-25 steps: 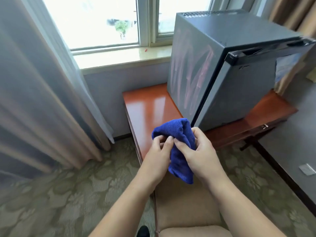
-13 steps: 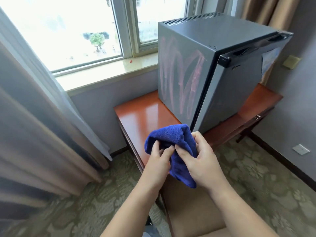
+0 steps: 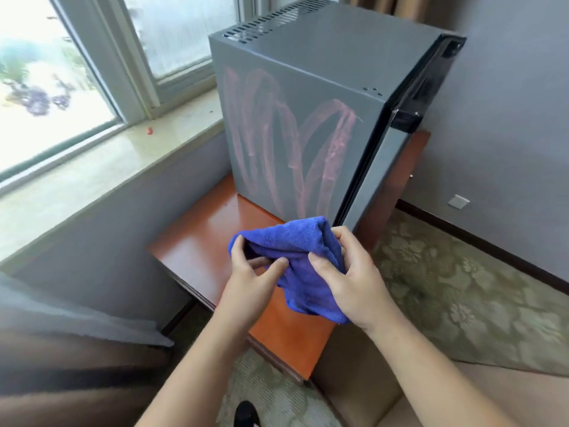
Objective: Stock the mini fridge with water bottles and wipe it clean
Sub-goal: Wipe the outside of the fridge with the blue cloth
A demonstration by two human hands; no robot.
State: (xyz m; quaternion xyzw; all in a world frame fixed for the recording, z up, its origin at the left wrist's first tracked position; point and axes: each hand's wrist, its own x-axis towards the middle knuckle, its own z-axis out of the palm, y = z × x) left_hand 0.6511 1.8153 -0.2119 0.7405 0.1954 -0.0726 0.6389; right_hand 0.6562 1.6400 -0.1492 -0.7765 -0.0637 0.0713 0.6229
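Both hands — left hand (image 3: 246, 274), right hand (image 3: 351, 280) — grip blue cloth (image 3: 295, 241); smeared mini fridge (image 3: 295, 124) behind.

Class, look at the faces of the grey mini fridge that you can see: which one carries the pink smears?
The broad side panel facing the window, above the blue cloth. Long pink streaks run down it, while the vented top is plain grey.

Between left hand (image 3: 249, 282) and right hand (image 3: 354, 278): cloth (image 3: 295, 241), held above table (image 3: 197, 241). Just beyond the hands, on that table: mini fridge (image 3: 295, 97), door edge toward the right hand. Left of the left hand: windowsill (image 3: 92, 167), window (image 3: 46, 87). Below the right hand: possibly a chair seat (image 3: 363, 380).
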